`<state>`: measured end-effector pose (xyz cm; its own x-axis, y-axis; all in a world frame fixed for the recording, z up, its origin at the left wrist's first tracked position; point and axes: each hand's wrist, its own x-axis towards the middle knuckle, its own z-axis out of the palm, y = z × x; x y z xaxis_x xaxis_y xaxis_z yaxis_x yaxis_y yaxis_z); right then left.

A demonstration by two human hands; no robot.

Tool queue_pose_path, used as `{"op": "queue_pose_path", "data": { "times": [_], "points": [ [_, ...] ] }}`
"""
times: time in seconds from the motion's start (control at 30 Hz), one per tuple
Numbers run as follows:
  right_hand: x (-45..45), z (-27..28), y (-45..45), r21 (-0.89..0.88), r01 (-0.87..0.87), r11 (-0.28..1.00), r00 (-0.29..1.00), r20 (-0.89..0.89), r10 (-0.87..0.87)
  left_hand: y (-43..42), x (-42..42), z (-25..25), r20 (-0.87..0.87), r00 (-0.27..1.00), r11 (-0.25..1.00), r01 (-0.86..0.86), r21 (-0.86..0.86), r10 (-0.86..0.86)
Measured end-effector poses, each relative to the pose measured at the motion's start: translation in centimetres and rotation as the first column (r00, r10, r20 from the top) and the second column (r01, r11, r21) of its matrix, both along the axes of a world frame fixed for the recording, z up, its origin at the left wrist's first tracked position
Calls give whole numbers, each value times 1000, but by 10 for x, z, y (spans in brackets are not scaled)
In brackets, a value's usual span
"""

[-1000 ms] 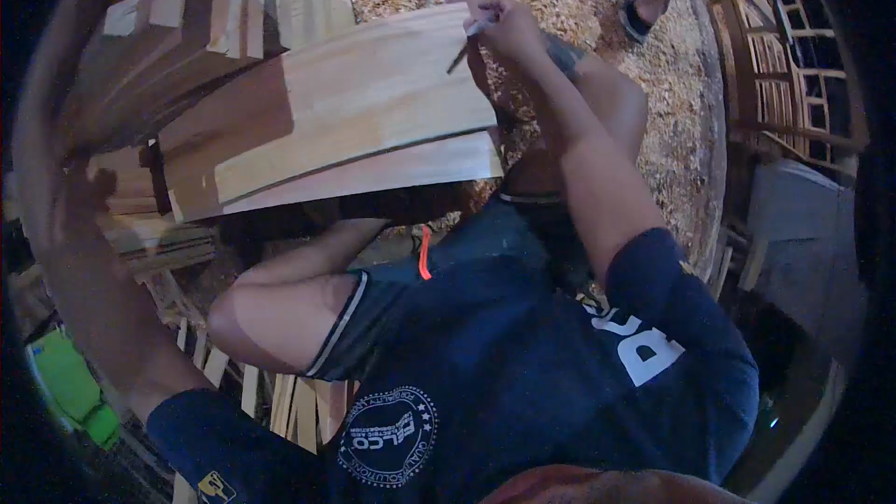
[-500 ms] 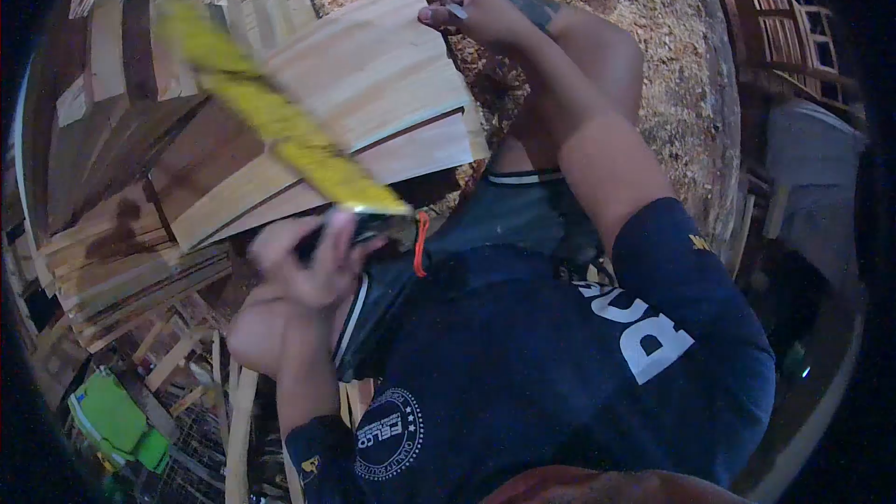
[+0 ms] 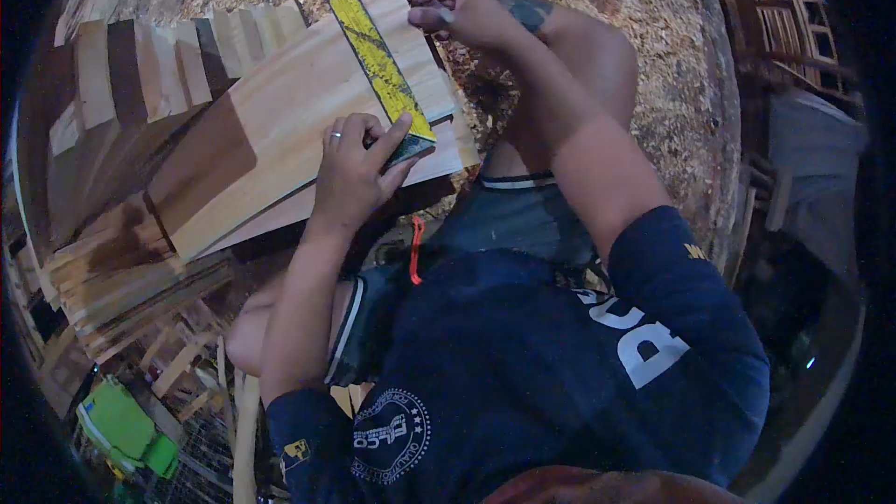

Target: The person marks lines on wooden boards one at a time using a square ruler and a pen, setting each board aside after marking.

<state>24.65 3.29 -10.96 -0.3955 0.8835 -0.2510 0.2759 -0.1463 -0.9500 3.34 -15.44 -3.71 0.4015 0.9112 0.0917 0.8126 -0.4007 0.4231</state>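
A try square (image 3: pixel 381 63) with a scuffed yellow blade lies across a wide pale board (image 3: pixel 280 112), its dark stock by the board's near edge. My left hand (image 3: pixel 357 163), with a ring on one finger, grips the stock, thumb on the blade's near end. My right hand (image 3: pixel 471 17) is closed at the board's right end, beside the far end of the blade. Between its fingers shows a thin pale stick (image 3: pixel 447 15), mostly hidden, its kind unclear. Another board (image 3: pixel 448 154) lies beneath the top one, its edge sticking out on the near side.
Stacked timber pieces (image 3: pixel 121 75) stand at the left, with more boards (image 3: pixel 131 271) below them. Wood shavings (image 3: pixel 681 121) cover the ground. A bright green object (image 3: pixel 126 425) lies among scraps at lower left. An orange cord (image 3: pixel 416 250) hangs by my lap.
My left hand has swung the try square up and to the right, down onto the board. My right hand has stayed near the board's end, its fingers shifting slightly.
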Motion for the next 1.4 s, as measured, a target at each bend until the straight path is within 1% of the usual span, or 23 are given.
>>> {"op": "queue_pose_path", "data": {
  "times": [0.1, 0.13, 0.23, 0.27, 0.37, 0.4, 0.47, 0.57, 0.63, 0.7, 0.77, 0.8, 0.87, 0.93, 0.97, 1.07, 1.17, 1.23, 1.4],
  "points": [
    [11, -1, 14, 39, 24, 999, 997, -68, -21, 3, 0, -5, 109, 993, 998, 42, -41, -37],
    [16, -2, 14, -23, 56, 998, 984, -169, -59, 4, 5, -5, 107, 994, 998, 38, -47, -33],
    [31, 17, 13, 6, 103, 995, 949, -302, -96, 5, 14, -1, 106, 994, 997, 36, -67, -28],
    [31, 47, -1, -112, 182, 977, 909, -361, -210, 5, 16, -1, 101, 994, 996, 38, -75, -31],
    [35, 59, -1, -218, 194, 956, 907, -332, -260, 2, 15, -4, 113, 991, 986, 85, -145, -69],
    [37, 61, -4, -158, 198, 967, 915, -324, -241, 2, 13, -6, 119, 989, 979, 106, -172, -86],
    [42, 63, -14, -38, 203, 979, 927, -314, -204, 5, 13, -8, 97, 992, 986, 96, -134, -83],
    [38, 97, -38, -23, 257, 966, 930, -267, -254, 16, 14, 0, 81, 996, 996, 54, -78, -48],
    [42, 99, -49, 59, 236, 970, 970, -68, -232, 19, 15, 0, 83, 996, 999, 29, -41, -26],
    [40, 96, -49, 30, 202, 979, 979, -8, -202, 19, 14, -4, 85, 996, 1000, 14, -10, -13],
    [27, 90, -43, -108, 158, 981, 981, -92, -168, 23, 12, 0, 74, 997, 996, 36, -81, -30],
    [24, 81, -43, -101, 157, 982, 978, -125, -169, 26, 11, 2, 69, 997, 992, 46, -116, -38],
    [19, 56, -40, -86, 151, 985, 967, -192, -165, 35, 8, 5, 48, 995, 987, 90, -133, -84],
    [15, 33, -31, 50, 101, 994, 969, -231, -87, 40, 6, 5, 30, 993, 983, 119, -141, -116],
    [11, 31, -26, 118, 79, 990, 968, -246, -48, 42, 6, 5, 23, 992, 982, 128, -141, -126],
    [3, 30, -14, 301, 52, 952, 991, -133, -13, 45, 4, 3, 14, 989, 981, 150, -125, -150],
    [-10, 34, -9, 264, 67, 962, 997, -63, -52, 44, 4, 1, 20, 988, 980, 156, -126, -155],
    [-12, 25, 1, 358, 45, 933, 999, -45, -31, 44, 3, 2, 24, 988, 980, 155, -126, -153],
    [-10, 40, -3, 589, -53, 807, 999, 26, 46, 43, 3, 1, 36, 990, 983, 138, -119, -135]
  ]
}}
